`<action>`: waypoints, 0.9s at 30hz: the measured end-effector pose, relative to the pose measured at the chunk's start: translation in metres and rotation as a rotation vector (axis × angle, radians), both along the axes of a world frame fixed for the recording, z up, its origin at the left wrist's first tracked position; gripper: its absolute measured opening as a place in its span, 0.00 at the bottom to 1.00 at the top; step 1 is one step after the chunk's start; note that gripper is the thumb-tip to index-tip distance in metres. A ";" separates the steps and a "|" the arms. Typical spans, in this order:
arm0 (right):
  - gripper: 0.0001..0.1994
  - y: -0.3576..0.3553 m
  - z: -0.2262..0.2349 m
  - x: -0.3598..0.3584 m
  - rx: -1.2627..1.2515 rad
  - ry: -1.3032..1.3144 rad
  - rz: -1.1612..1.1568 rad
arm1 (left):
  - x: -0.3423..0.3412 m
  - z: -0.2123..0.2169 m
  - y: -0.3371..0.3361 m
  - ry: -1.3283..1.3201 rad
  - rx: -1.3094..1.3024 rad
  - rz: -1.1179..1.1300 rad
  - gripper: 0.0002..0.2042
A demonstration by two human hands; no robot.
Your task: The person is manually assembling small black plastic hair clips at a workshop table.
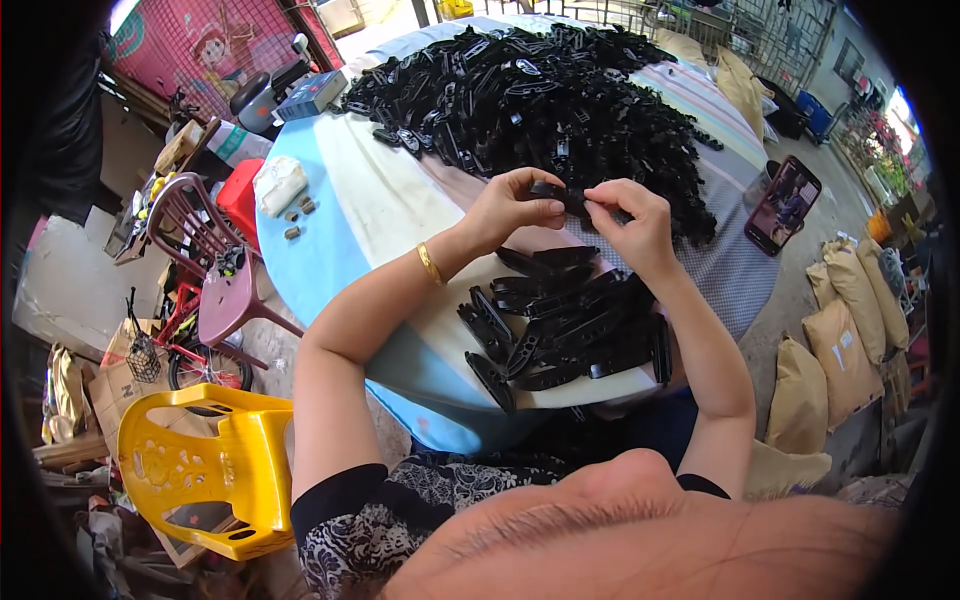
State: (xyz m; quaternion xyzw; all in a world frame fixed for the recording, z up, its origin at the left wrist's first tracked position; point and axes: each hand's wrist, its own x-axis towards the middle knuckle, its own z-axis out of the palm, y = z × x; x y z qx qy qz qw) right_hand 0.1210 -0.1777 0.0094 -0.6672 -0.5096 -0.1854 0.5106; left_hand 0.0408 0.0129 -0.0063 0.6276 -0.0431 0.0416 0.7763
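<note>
Between my two hands is a small black plastic part (574,196), held just in front of a big heap. My left hand (518,207), with a gold bangle on its wrist, pinches one end between thumb and fingers. My right hand (636,222) closes its fingertips on the other end. Fingers cover much of the part, so its exact shape is hidden. The heap of black plastic parts (510,100) spreads over the far side of the table. Nearer to me, below my hands, lies a smaller pile of long, curved black pieces (570,320).
The round table (300,240) has a striped cloth. On its left are a white bundle (279,186), small brown lumps (292,232) and a blue box (312,95). A phone (783,206) stands at the right edge. Yellow (250,470) and mauve chairs (235,300) stand left, sacks (840,340) right.
</note>
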 end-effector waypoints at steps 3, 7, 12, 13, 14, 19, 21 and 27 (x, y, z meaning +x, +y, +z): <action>0.06 0.003 0.003 -0.004 0.070 -0.162 -0.001 | 0.004 -0.008 -0.003 0.003 -0.036 -0.024 0.14; 0.06 0.003 0.002 -0.006 0.062 -0.222 -0.002 | 0.003 -0.009 -0.006 -0.007 -0.009 -0.040 0.15; 0.05 0.001 -0.004 -0.005 0.055 0.209 0.055 | 0.002 -0.005 -0.007 -0.028 -0.326 -0.058 0.17; 0.05 0.002 -0.003 -0.006 0.055 0.208 0.061 | 0.003 -0.005 -0.005 -0.015 -0.365 -0.072 0.16; 0.05 0.001 -0.001 -0.009 0.039 0.215 0.083 | 0.003 -0.004 -0.003 -0.002 -0.404 -0.087 0.15; 0.06 0.003 0.004 -0.006 0.072 -0.070 0.055 | 0.002 -0.001 0.001 0.104 -0.327 -0.153 0.13; 0.08 0.002 0.007 -0.002 0.046 -0.304 0.070 | 0.001 0.002 -0.004 0.149 -0.269 -0.140 0.12; 0.11 0.002 0.012 -0.013 -0.031 -0.433 0.047 | -0.001 0.000 -0.007 0.227 -0.124 -0.056 0.13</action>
